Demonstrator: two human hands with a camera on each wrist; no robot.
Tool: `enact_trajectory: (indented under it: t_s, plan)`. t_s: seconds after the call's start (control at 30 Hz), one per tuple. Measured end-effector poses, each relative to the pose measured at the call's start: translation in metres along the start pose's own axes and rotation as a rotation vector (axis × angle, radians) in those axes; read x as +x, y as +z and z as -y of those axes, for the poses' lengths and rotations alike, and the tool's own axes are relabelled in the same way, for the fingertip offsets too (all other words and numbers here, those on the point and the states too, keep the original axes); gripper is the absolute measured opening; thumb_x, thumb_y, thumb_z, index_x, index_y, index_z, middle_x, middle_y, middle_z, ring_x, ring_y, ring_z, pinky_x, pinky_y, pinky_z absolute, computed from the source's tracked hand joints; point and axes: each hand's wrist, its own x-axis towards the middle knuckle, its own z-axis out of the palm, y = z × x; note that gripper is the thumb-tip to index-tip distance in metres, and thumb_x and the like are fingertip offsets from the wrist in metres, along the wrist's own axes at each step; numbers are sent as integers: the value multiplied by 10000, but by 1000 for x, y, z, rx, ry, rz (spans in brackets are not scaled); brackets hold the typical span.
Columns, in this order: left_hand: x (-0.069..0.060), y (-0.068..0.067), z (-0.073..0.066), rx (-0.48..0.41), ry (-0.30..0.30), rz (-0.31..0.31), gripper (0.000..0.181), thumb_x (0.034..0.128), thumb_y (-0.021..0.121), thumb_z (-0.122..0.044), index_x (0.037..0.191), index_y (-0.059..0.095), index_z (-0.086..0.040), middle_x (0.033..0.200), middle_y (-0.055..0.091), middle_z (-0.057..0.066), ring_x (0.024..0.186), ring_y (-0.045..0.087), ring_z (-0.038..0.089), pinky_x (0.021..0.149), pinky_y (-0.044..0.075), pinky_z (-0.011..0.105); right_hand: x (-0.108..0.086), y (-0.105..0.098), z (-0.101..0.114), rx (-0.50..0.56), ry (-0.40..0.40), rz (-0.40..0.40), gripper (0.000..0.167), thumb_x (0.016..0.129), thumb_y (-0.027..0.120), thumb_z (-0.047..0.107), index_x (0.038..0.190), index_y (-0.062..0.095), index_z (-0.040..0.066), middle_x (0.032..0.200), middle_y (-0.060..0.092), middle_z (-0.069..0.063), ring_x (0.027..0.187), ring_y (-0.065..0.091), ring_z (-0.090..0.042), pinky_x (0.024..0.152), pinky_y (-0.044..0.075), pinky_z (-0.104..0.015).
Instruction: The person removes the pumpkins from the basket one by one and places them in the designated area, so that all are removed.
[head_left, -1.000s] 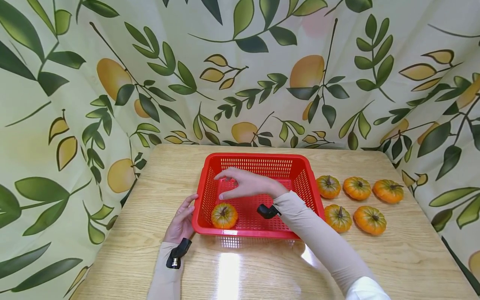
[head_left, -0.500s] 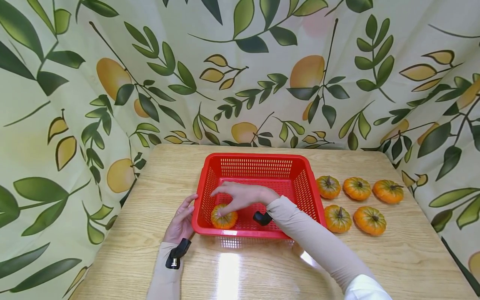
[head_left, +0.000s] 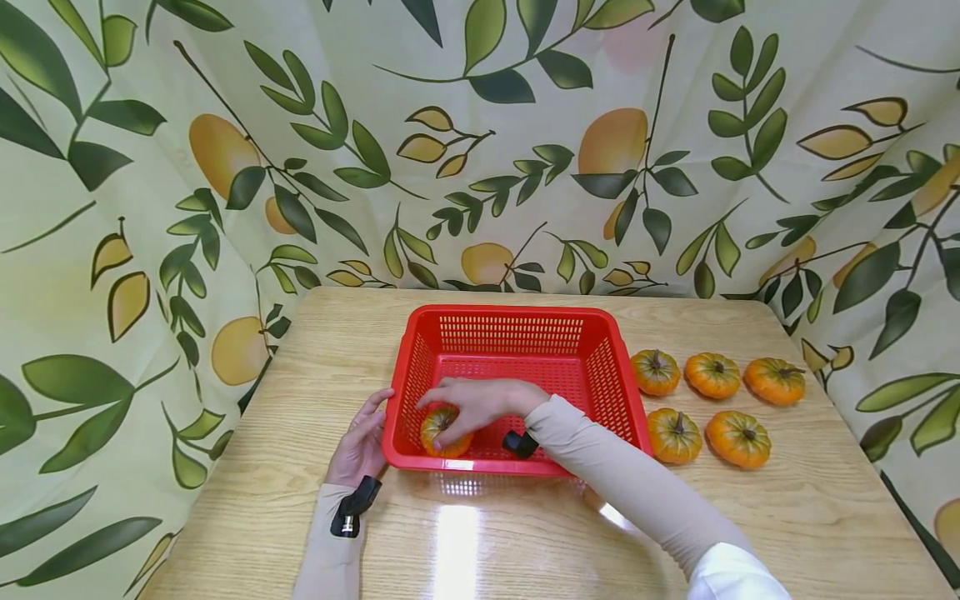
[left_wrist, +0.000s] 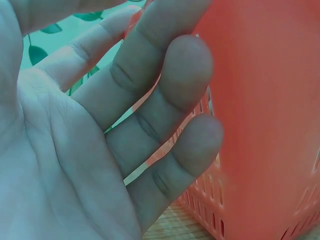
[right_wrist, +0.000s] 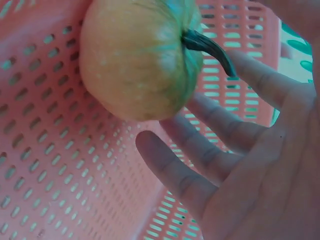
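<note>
In the head view, a red plastic basket (head_left: 517,467) with slotted walls stands on the table. One small orange-and-green pumpkin (head_left: 433,427) sits in its near left corner. My right hand (head_left: 483,402) reaches down over this pumpkin, thumb on the near side and fingers toward the far side. The right wrist view shows the spread fingers (right_wrist: 172,167) beside and behind the pumpkin (right_wrist: 140,60), not closed round it; its dark stem points toward the palm. My left hand (head_left: 362,442) rests against the basket's left side, its fingertips (left_wrist: 192,65) touching the red wall in the left wrist view.
Several more pumpkins (head_left: 712,376) lie in two rows on the wooden table (head_left: 825,517), just right of the basket. A leaf-patterned cloth (head_left: 517,150) hangs behind the table and along both sides.
My right hand has come down and nearer, from above the middle left of the basket to around the pumpkin inside. The left hand stays against the basket.
</note>
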Motion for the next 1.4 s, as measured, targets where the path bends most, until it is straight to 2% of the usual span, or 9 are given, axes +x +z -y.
enact_trajectory:
  t_s: [0.2, 0.33, 0.53, 0.77, 0.9, 1.17, 1.4]
  plan:
    - [-1, 1, -1, 20, -10, -26, 386, 1059, 340, -65, 1302, 605, -204, 1240, 700, -4, 1158, 657, 136, 1012, 535, 290, 1, 3, 0, 5, 35, 26, 658, 874, 770, 425, 1466, 512, 300, 1328, 517, 31, 1171, 496, -87, 1016, 470, -288]
    - [-1, 1, 0, 11, -8, -29, 391, 1061, 318, -75, 1301, 602, -200, 1136, 733, -17, 1123, 669, 132, 1007, 536, 287, 2, 5, -1, -22, 5, 52, 613, 886, 765, 361, 1447, 536, 267, 1318, 528, 18, 1160, 497, -85, 1012, 459, -266]
    - [-1, 0, 1, -40, 12, -20, 382, 1063, 316, -60, 1291, 607, -157, 1049, 765, 37, 1054, 710, 156, 955, 563, 291, 2, 6, -2, -21, -24, 72, 560, 873, 782, 288, 1390, 578, 228, 1282, 537, 31, 1137, 490, -72, 993, 449, -234]
    - [1, -2, 2, -26, 31, 68, 391, 1061, 356, -4, 1323, 601, -160, 1254, 696, 41, 1161, 676, 174, 990, 554, 296, 2, 5, -3, 5, 14, 99, 528, 856, 802, 239, 1338, 586, 227, 1211, 533, 58, 1111, 488, -82, 960, 457, -246]
    - [1, -3, 2, -21, 39, 88, 389, 1061, 365, 3, 1329, 594, -161, 1278, 682, 44, 1177, 673, 176, 1002, 552, 301, 2, 5, -3, -7, 25, 108, 549, 859, 803, 236, 1358, 575, 227, 1225, 527, 54, 1120, 489, -87, 974, 458, -260]
    - [2, -1, 1, -20, 34, 89, 392, 1064, 352, 3, 1325, 598, -156, 1266, 684, 43, 1168, 676, 179, 995, 555, 299, -2, 3, -3, -40, 28, 86, 583, 844, 798, 241, 1384, 577, 240, 1262, 540, 43, 1121, 503, -84, 976, 457, -254]
    - [1, 3, 0, 2, 26, 29, 400, 1061, 342, 14, 1305, 608, -158, 1267, 667, 32, 1170, 671, 169, 992, 559, 300, -12, -4, -8, 10, 1, 34, 598, 846, 795, 271, 1399, 575, 207, 1260, 555, 39, 1130, 516, -89, 969, 485, -238]
